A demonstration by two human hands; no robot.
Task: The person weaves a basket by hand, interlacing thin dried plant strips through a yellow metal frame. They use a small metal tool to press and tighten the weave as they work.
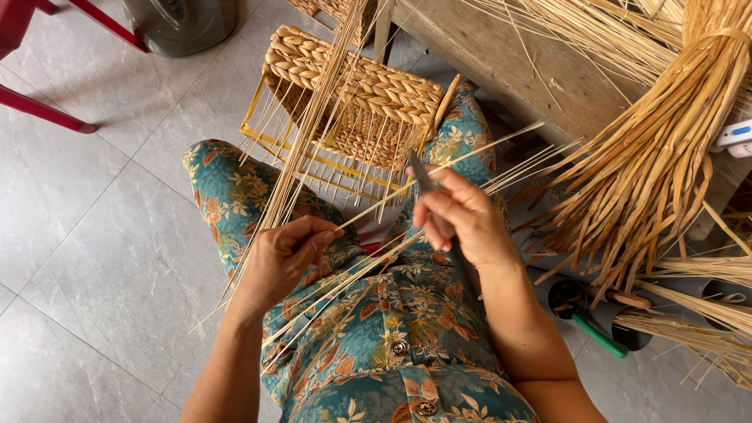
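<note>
I sit with several thin straw-coloured reed strips [368, 207] lying across my lap. My left hand [283, 254] pinches the near ends of these strips between thumb and fingers. My right hand [458, 219] is closed around a dark knife [423, 174], its blade pointing up and away and resting against one strip. A half-woven basket [368, 98] on a yellow wire frame [254, 110] stands in front of my knees, with loose upright reeds sticking out of it.
A big tied bundle of dried rush [666, 157] leans on a wooden bench [517, 63] to my right. Green-handled pliers [595, 329] lie on the grey tiled floor [102, 235]. Red chair legs [47, 110] stand at the far left.
</note>
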